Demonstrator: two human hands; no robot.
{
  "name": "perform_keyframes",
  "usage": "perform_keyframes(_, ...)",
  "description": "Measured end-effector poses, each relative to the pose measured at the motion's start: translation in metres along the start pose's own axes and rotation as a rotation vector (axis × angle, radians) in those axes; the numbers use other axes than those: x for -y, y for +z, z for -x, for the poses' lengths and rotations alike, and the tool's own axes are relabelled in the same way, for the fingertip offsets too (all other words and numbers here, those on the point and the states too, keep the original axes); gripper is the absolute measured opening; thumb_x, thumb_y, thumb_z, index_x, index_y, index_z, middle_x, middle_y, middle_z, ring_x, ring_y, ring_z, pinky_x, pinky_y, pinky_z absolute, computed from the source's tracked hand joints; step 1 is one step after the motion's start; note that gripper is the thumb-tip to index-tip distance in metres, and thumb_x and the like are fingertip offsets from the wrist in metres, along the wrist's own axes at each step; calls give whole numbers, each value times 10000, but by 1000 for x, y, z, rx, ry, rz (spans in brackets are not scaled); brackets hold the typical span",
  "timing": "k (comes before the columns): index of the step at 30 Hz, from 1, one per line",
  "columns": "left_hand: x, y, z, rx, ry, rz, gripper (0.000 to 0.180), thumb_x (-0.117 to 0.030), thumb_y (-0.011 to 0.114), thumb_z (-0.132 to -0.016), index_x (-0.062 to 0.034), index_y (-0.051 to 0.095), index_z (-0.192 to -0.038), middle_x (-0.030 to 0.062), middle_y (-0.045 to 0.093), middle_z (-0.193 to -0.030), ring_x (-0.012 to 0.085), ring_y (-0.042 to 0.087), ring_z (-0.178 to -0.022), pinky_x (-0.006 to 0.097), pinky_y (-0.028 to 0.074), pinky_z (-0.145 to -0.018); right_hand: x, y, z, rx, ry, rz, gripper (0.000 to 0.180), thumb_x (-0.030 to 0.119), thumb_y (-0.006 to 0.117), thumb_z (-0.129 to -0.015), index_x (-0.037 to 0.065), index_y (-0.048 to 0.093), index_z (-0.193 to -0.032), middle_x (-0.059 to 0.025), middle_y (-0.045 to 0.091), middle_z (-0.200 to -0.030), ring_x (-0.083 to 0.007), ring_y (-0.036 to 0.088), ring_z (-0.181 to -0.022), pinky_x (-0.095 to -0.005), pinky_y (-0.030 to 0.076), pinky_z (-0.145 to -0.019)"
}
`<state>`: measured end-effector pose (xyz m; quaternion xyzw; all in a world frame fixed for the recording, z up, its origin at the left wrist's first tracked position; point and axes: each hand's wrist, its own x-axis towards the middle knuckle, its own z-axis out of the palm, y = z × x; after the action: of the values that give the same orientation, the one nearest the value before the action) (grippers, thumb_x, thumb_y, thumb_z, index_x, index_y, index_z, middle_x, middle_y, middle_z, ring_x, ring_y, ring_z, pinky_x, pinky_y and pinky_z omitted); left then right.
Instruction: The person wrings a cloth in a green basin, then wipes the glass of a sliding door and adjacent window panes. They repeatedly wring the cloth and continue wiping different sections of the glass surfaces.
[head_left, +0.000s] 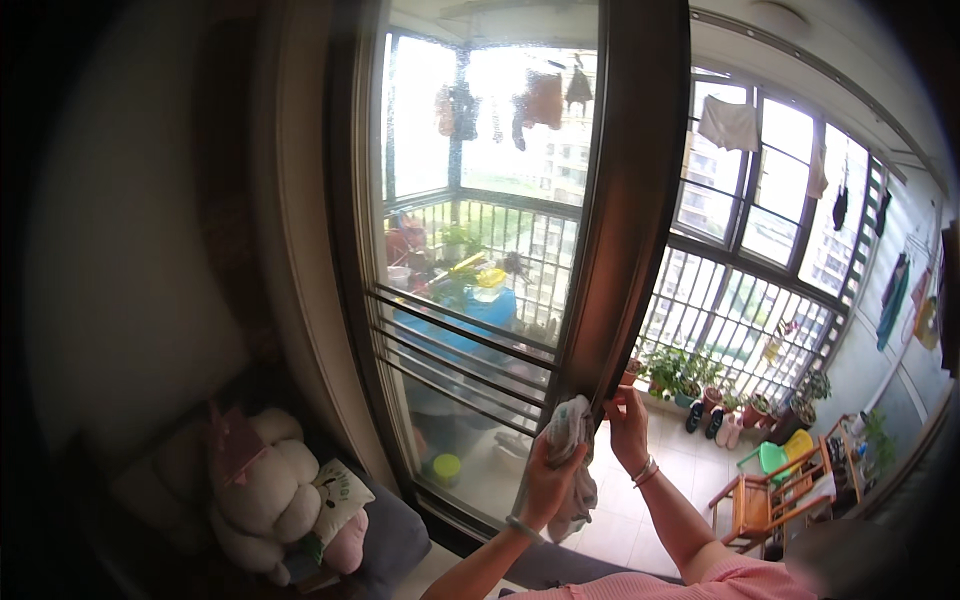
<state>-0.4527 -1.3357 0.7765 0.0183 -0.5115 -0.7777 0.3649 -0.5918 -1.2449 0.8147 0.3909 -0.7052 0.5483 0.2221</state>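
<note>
Fingers (556, 462) of the left hand (548, 480): curled shut around a bunched grey-white cloth (570, 440), pressing it against the near lower part of the dark sliding door frame (625, 200); the rest of the cloth hangs down below the hand. A pale bangle sits on the left wrist.

Right hand (627, 425): just right of the cloth, raised against the same frame edge, its fingers (612, 402) bent and touching the frame; whether they pinch anything cannot be told. Two thin bracelets on the right wrist; a pink sleeve at the lower edge.

Door frame: dark brown, running from the top centre down to the hands, tilted by the lens.

Glass pane (470, 250): left of the frame, smeared and wet-looking, crossed by dark horizontal bars low down.

Balcony beyond, right and far: pale tiled floor (690, 470), railing with windows above, clothes (728, 122) hanging on a line, potted plants (680, 372) along the railing, shoes beside them, a wooden chair (765, 495) and a small green and yellow chair behind it.

Behind the glass: a blue container (480, 310) with yellow items on top, a small yellow-green tub on the floor.

Near left, indoors: plush toys (285, 495) in white and pink on a grey seat.
</note>
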Motion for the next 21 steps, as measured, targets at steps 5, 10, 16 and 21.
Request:
perform_keyframes(5,-35,-18,-11,69,15,101,372,-176,648,-970,4,557,-1283,68,491,-1310,129,520,-1155,261,421,-981,8,23,3,-103,117,-5,134,33,598,-919,20,567,-1049,-124,643,-878,-224,649,-756,-335,523,-650)
perform_keyframes(10,-75,-26,-23,201,-73,255,300,-204,618,-994,-51,594,-1251,-21,641,-1076,74,579,-992,231,439,-903,7,21,2,-131,132,80,149,66,614,-919,19,572,-1054,-126,655,-898,-213,672,-751,-332,529,-641)
perform_keyframes(16,-82,-39,-31,241,195,-188,299,-164,613,-978,16,611,-1216,87,449,-1340,167,525,-1148,281,446,-928,17,26,5,-209,212,51,141,75,638,-914,19,585,-1032,-93,655,-856,-159,649,-731,-301,538,-632)
perform_keyframes(21,-71,-37,-43,156,26,51,332,-241,653,-967,8,636,-1185,66,598,-1175,131,600,-1006,264,488,-853,21,26,0,-209,247,-24,133,39,654,-888,14,596,-1006,-91,654,-853,-154,649,-763,-297,542,-639)
